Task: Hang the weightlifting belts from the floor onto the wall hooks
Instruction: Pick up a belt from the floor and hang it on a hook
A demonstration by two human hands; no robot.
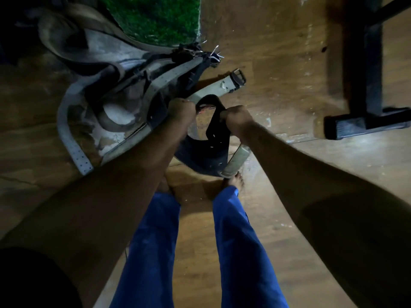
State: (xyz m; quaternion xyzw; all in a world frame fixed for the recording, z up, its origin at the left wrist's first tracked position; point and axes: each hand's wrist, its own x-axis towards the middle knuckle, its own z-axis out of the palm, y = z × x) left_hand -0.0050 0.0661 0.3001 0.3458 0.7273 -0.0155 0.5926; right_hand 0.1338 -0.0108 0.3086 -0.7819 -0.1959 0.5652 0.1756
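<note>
hands on the belts, nothing hung yet

left hand [181, 112] is curled tight round a bunch of grey belts [124, 101], the pale worn straps fanning out up-left from the fist. right hand [236, 117] is clenched on the black belt [208, 150], which loops from the knuckles down toward the feet, with a pale padded end [235, 160] hanging just beside the right foot [235, 182]. both fists sit near each other, apart, black strap arching between them.

progress: early, as i read it. belts are gathered in the hands but still low over the wooden floor [278, 52]; cannot tell whether the far loops of the grey bundle are lifted or dragging. one grey strap with a buckle [238, 77] lies on the floor just past the hands, and it looks loose there. no wall and no hooks in view, so no belt is hung as far as this shows. left to do: lift, carry, find hooks, hang each one.

room and edges: open floor to the right of the legs and behind. black metal frame [371, 70] with its foot [364, 125] stands at the right, well apart from the right hand but a snag risk if belts swing that way. green turf [155, 16] edge at top, frayed corner touching the belt pile. more dark straps at top left, blurred. trailing black belt near the bare feet is a likely trip point.
</note>
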